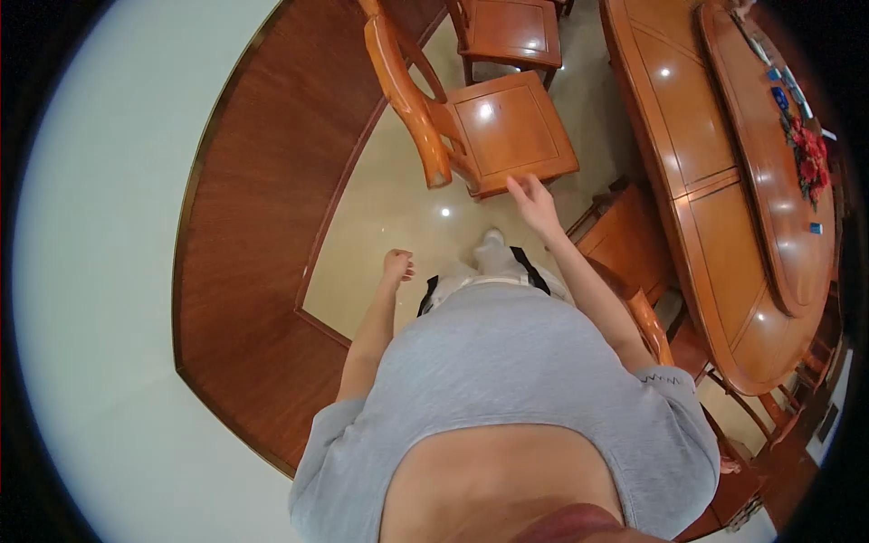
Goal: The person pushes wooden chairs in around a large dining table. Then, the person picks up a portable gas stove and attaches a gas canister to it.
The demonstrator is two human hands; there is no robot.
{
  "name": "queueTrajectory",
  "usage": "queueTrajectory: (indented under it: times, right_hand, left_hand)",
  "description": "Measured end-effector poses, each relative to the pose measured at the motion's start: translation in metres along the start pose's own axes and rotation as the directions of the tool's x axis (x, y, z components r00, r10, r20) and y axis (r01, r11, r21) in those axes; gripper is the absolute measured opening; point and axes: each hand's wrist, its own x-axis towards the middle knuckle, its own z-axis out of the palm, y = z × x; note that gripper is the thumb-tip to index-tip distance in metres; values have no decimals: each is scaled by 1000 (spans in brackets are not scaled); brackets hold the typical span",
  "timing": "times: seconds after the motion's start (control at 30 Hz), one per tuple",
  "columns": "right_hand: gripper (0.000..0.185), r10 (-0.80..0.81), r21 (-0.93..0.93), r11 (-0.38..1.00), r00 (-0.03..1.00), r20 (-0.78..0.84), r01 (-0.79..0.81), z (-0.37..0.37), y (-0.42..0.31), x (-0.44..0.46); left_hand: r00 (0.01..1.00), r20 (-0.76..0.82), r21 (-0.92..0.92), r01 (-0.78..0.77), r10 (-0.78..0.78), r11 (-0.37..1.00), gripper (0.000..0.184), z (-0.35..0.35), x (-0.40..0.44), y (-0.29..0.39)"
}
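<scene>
My right hand (534, 204) reaches forward near the front edge of a wooden chair seat (511, 127). Its fingers are apart, with nothing in them; whether it touches the seat cannot be told. Lower and to the left, my left hand (398, 266) hangs over the pale tiled floor (362, 213), its fingers curled in and nothing seen in them. The chair's curved wooden back (403, 95) stands to the left of its seat.
Dark wood panelling (262, 172) runs along the left wall. Another wooden chair (511, 29) stands farther ahead. A long wooden table (670, 136) fills the right side, with red flowers (810, 158) on its raised centre. More chairs (629, 235) are tucked beside it.
</scene>
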Motion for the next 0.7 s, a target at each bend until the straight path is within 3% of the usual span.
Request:
queueTrajectory:
  times: [0.07,0.13,0.17,0.23,0.3,0.37,0.4,0.47,0.57,0.63,0.7]
  right_hand:
    - [53,-212,179,956,969,-122,232,5,-39,28]
    - [53,-162,253,952,985,-63,172,18,-67,52]
    - [53,-120,322,940,993,13,110,24,-77,66]
    - [53,-74,348,935,997,16,64,38,-87,85]
    - [54,-16,377,926,1000,19,7,51,-96,94]
    - [58,92,375,913,977,195,-161,64,-105,92]
    - [58,108,384,907,977,182,-172,73,-111,87]
    - [62,-20,302,953,997,75,-4,93,-127,77]
    - [63,28,295,955,999,34,-37,104,-129,83]
    - [63,64,341,938,998,6,-63,113,-138,86]
    - [60,146,318,940,988,-56,-121,115,-155,90]
  left_hand:
    - [1000,-18,-22,-13,12,1000,28,-21,7,19]
    - [994,-101,-235,17,-42,972,30,-38,29,25]
    - [995,-94,-226,13,-36,974,30,-43,38,26]
    - [991,-16,-339,119,-132,933,33,-52,58,34]
    - [990,27,-304,142,-141,942,33,-52,85,49]
    - [984,73,-255,173,-160,951,33,-61,107,60]
    - [984,127,-216,150,-125,965,32,-69,118,69]
    - [975,199,-148,124,-93,981,32,-84,138,95]
    - [972,229,6,58,-58,998,31,-115,167,144]
    - [962,269,40,-57,45,998,30,-149,197,173]
    - [959,282,9,-35,31,999,30,-182,231,202]
